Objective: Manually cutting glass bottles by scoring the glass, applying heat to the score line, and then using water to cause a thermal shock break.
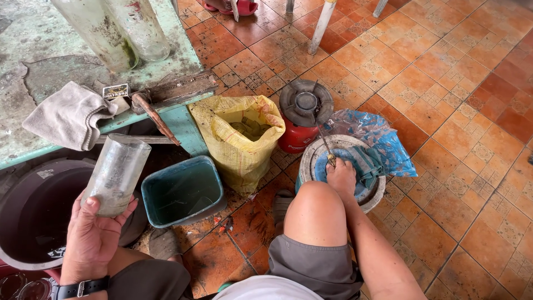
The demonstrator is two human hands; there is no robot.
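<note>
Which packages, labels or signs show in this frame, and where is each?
Small box: on the green table edge beside the grey cloth; rectangular, dark with pale trim.
Yellow sack: on the floor by the table leg; open, woven.
Blue plastic bag: beside the round basin; crumpled, printed.

A sack stands between a bin and a stove, beside the table.

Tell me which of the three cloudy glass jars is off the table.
The jar gripped in the left hand, tilted over the dark tub. The other two jars stand upright on the green table.
</note>
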